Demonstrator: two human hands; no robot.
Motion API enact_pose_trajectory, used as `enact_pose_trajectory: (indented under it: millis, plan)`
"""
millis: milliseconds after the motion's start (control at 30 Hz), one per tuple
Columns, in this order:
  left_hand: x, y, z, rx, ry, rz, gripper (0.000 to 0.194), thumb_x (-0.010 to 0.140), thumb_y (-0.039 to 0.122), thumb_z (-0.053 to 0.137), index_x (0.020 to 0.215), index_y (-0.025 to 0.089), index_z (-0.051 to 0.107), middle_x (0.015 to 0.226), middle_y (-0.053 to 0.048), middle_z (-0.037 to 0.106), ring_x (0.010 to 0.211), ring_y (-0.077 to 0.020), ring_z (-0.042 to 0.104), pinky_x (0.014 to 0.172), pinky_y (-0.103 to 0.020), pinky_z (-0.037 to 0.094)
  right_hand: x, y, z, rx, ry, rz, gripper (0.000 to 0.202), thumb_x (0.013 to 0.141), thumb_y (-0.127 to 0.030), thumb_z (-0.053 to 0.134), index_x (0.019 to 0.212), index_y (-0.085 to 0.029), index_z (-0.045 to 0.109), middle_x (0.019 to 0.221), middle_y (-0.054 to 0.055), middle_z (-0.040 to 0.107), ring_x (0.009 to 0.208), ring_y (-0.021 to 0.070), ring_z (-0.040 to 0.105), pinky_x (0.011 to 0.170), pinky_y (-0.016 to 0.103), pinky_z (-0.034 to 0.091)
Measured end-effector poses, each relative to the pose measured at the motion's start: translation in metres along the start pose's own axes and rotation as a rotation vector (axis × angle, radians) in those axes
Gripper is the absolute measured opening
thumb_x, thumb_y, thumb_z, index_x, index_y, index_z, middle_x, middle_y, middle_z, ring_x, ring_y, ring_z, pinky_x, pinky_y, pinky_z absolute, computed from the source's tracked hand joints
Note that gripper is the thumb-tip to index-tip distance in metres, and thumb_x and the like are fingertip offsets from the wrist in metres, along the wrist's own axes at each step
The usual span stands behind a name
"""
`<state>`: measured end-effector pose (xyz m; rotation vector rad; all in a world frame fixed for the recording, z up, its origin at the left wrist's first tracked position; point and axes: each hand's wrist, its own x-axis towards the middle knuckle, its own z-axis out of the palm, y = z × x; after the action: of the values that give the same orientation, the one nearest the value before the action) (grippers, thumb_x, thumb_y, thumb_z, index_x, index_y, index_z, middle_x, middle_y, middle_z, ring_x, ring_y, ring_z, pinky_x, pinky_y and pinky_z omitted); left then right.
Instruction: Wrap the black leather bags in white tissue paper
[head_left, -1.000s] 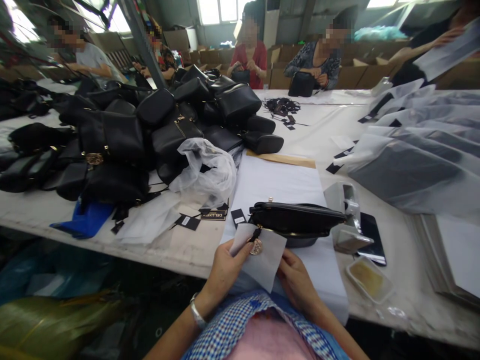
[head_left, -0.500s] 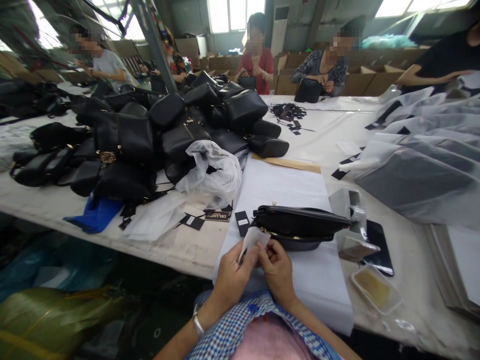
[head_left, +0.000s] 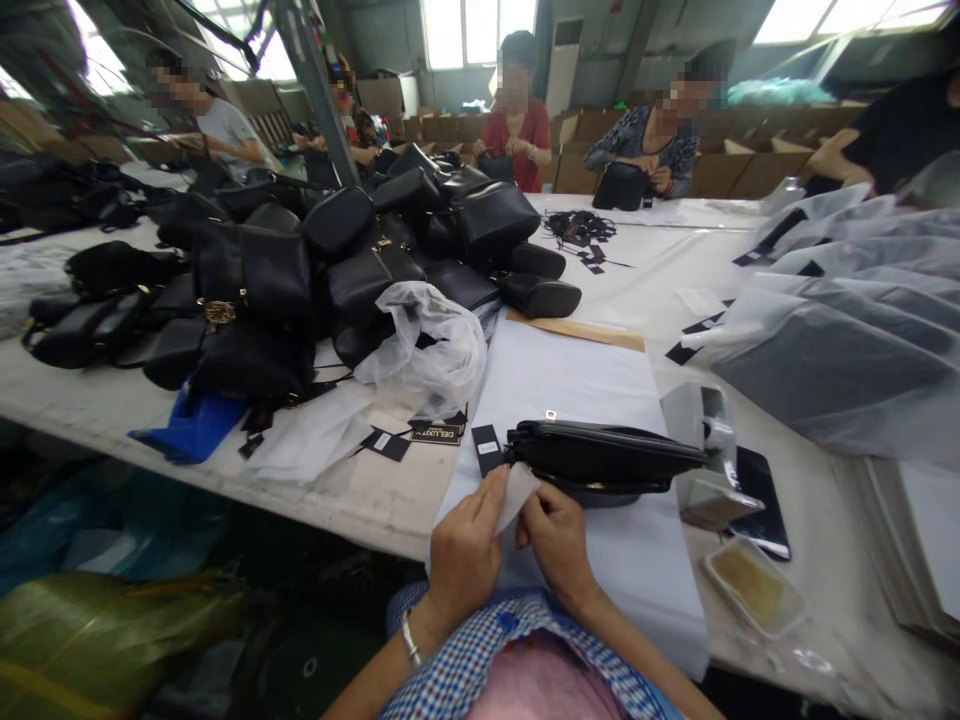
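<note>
1. Two hands, grip narrow: left hand [head_left: 465,545], right hand [head_left: 559,545] holding white paper [head_left: 517,493].
2. White paper at near left end of black bag [head_left: 611,458].
3. Black bag on white sheets [head_left: 570,370], tabletop [head_left: 375,505].

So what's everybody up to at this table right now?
The left hand and right hand hold a small piece of thin white paper beside the end of a black bag, which rests on white sheets. A heap of bags sits to the left, wrapped ones to the right. Across the table, a person in red handles another dark bag.
</note>
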<state>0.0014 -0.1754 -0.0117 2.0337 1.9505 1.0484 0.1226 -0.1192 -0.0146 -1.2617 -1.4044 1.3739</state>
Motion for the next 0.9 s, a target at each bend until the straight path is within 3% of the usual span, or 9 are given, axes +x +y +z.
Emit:
enact_pose_trajectory:
  millis: [167,400,533,667,733,800,900]
  plan:
    - [0.001,0.004,0.006,0.231,0.003,0.085,0.063,0.085,0.000,0.042,0.147,0.010,0.039,0.141,-0.015,0.056,0.116,-0.0239,0.064,0.091,-0.033,0.057,-0.001,-0.003,0.004,0.028,0.028,0.024,0.043,0.089,-0.046,0.057,0.055,-0.019,0.053,0.042,-0.003,0.051,0.040,0.0112,0.049,0.044,0.021,0.037]
    - [0.009,0.009,-0.004,0.367,-0.058,0.107,0.057,0.089,0.002,0.042,0.146,0.007,0.039,0.143,-0.017,0.053,0.117,-0.0260,0.063,0.086,-0.035,0.059,-0.007,-0.004,0.004,0.106,-0.026,-0.045,0.057,0.097,-0.057,0.041,0.059,-0.018,0.057,0.051,0.003,0.059,0.050,0.0151,0.059,0.054,0.024,0.047]
    - [0.001,0.002,0.007,0.257,-0.055,0.089,0.063,0.090,0.001,0.037,0.151,0.010,0.029,0.147,-0.018,0.048,0.128,-0.0261,0.056,0.096,-0.038,0.055,-0.005,-0.007,-0.001,0.049,-0.081,-0.076,0.040,0.092,-0.053,0.056,0.076,-0.017,0.064,0.059,0.001,0.062,0.053,0.0157,0.060,0.052,0.024,0.047]
    - [-0.006,-0.005,0.006,-0.145,-0.128,0.064,0.070,0.087,0.004,0.040,0.154,0.010,0.021,0.155,-0.018,0.036,0.143,-0.0258,0.036,0.113,-0.044,0.040,-0.003,-0.008,-0.008,-0.031,-0.120,-0.087,0.035,0.094,-0.049,0.056,0.081,-0.017,0.066,0.054,-0.002,0.058,0.052,0.0151,0.058,0.054,0.024,0.045]
    - [-0.003,-0.004,-0.006,-0.427,-0.226,-0.057,0.070,0.087,0.013,0.048,0.153,0.012,0.025,0.157,-0.016,0.033,0.145,-0.0266,0.031,0.118,-0.044,0.032,-0.003,-0.008,-0.012,-0.062,-0.129,-0.101,0.036,0.094,-0.048,0.056,0.078,-0.018,0.065,0.054,-0.002,0.057,0.052,0.0146,0.058,0.054,0.023,0.043]
    - [0.004,-0.002,-0.020,-0.694,-0.281,-0.303,0.061,0.092,0.026,0.051,0.150,0.014,0.034,0.152,-0.014,0.043,0.140,-0.0266,0.041,0.115,-0.043,0.035,-0.003,-0.007,-0.015,-0.069,-0.145,-0.105,0.038,0.094,-0.048,0.055,0.074,-0.018,0.063,0.054,-0.002,0.056,0.051,0.0141,0.057,0.053,0.023,0.042]
    - [0.015,0.000,-0.030,-0.980,-0.364,-0.629,0.048,0.094,0.043,0.050,0.132,0.014,0.054,0.115,-0.013,0.070,0.102,-0.0237,0.067,0.087,-0.035,0.053,-0.002,-0.008,-0.017,-0.036,-0.159,-0.073,0.039,0.093,-0.050,0.056,0.071,-0.018,0.062,0.053,-0.003,0.056,0.048,0.0135,0.055,0.049,0.023,0.041]
